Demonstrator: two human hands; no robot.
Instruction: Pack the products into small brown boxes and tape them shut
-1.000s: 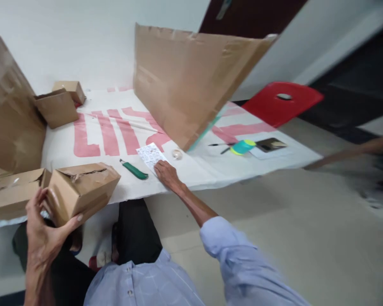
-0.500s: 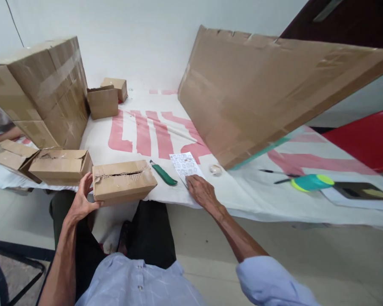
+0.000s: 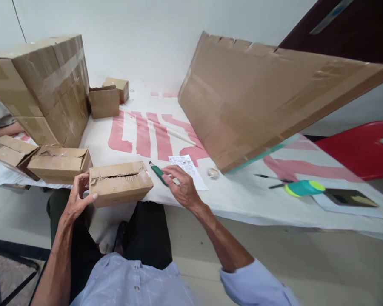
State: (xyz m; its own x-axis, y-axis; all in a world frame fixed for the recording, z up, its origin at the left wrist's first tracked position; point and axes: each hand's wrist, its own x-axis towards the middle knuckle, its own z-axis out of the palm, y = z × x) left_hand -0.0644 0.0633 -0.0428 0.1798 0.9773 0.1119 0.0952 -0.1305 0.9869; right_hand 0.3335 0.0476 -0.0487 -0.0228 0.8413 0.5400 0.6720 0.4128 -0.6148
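A small cardboard box [image 3: 119,187] with a torn slit along its top sits at the table's front edge. My left hand [image 3: 76,199] grips its left end, thumb on the front and fingers at the side. Right of the box lies a green utility knife [image 3: 158,172], its tip pointing away to the left. My right hand [image 3: 181,185] is over the knife's handle end, fingers curled around it; the fingertips partly hide the handle. Just beyond that hand a printed white sheet [image 3: 194,175] lies on the cloth, partly covered by it.
Two more small boxes [image 3: 59,165] stand at the left front, beside a large taped carton [image 3: 52,93]. A large cardboard panel [image 3: 258,97] leans at the right. A clear round item [image 3: 212,173], a teal roll-shaped object [image 3: 303,188] and a phone [image 3: 351,198] lie rightward. Another person's arm [image 3: 4,131] shows far left.
My right hand has moved left from the printed sheet to the green knife. My left hand stays on the box. The view has shifted slightly.
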